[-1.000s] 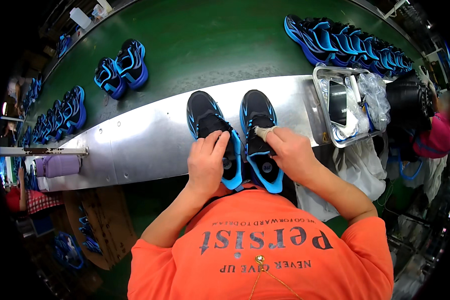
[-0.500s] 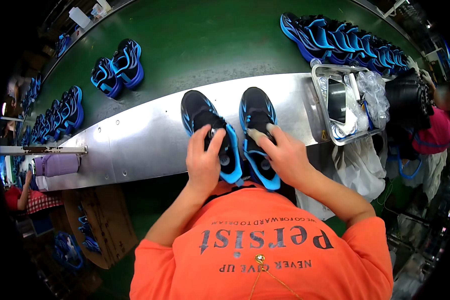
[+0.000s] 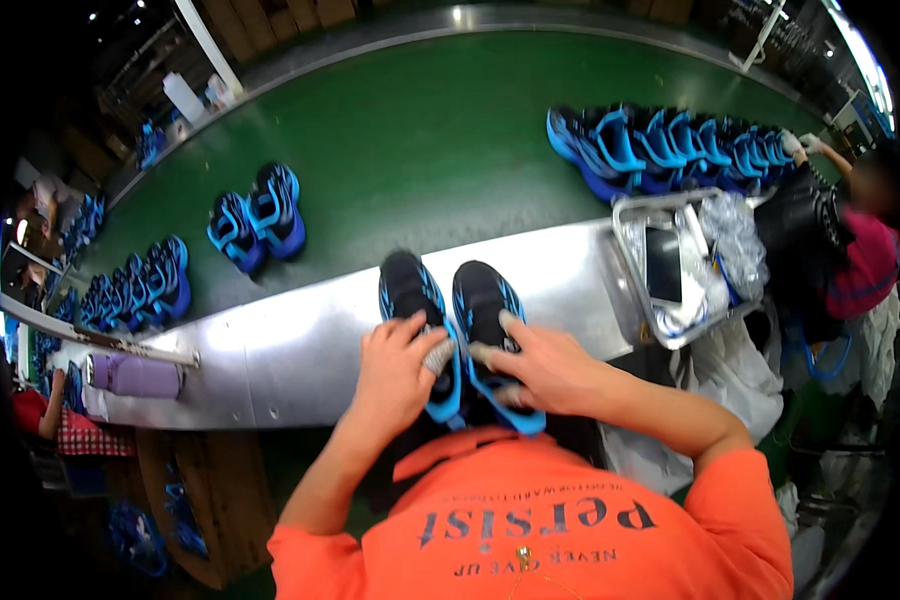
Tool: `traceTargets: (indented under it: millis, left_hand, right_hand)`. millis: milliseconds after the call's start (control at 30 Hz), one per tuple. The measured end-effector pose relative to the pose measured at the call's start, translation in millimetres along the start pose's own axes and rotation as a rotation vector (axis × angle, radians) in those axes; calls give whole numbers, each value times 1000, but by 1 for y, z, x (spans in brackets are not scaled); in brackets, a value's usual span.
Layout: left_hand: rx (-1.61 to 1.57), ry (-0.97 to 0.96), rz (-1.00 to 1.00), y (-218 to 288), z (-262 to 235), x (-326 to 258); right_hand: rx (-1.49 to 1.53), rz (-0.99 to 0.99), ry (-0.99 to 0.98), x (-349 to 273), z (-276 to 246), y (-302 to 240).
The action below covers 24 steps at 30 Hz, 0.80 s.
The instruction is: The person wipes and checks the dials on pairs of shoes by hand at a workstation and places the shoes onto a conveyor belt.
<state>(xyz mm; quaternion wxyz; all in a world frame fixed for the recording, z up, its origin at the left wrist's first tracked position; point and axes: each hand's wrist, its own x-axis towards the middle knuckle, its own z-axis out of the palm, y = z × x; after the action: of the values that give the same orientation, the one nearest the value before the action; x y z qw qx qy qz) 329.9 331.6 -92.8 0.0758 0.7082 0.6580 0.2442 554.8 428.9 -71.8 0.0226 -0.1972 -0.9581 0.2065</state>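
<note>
Two black sneakers with bright blue collars and soles stand side by side in front of me, toes pointing away. My left hand (image 3: 398, 368) is closed on the left sneaker (image 3: 404, 282), its fingers over the tongue and collar. My right hand (image 3: 538, 368) grips the right sneaker (image 3: 483, 292) around its opening, thumb and fingers at the tongue and side. Coverings show on some fingertips of both hands. The sneakers' heels reach over the near edge of the metal ledge (image 3: 310, 350), close to my orange shirt. My fingers hide part of each shoe opening.
Beyond the ledge runs a green belt (image 3: 400, 130) carrying a sneaker pair (image 3: 257, 220) and rows of sneakers left and right (image 3: 610, 150). A clear tray (image 3: 625, 215) with a phone stands right, a purple bottle (image 3: 135, 376) left. Co-workers sit at both sides.
The two sneakers have come closer together, nearly touching. My hands have shifted on them, the right one now further around its shoe's opening. The whole view has tilted upward.
</note>
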Motion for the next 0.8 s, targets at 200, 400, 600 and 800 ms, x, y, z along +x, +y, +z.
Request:
traceTargets:
  millis: [200,400,600,800]
  left_hand:
    - [-182,0,-123,17,-29,37]
    - [-486,-161,-78,-2,-50,40]
    - [-310,-114,-120,12,-57,42]
    - [-485,-200,-135,-3,-65,23]
  right_hand:
    - [212,1,117,17,-58,9]
    - [250,53,149,15,-47,8]
    - [474,-178,174,16,-64,7]
    - [373,98,-21,10,-79,-14]
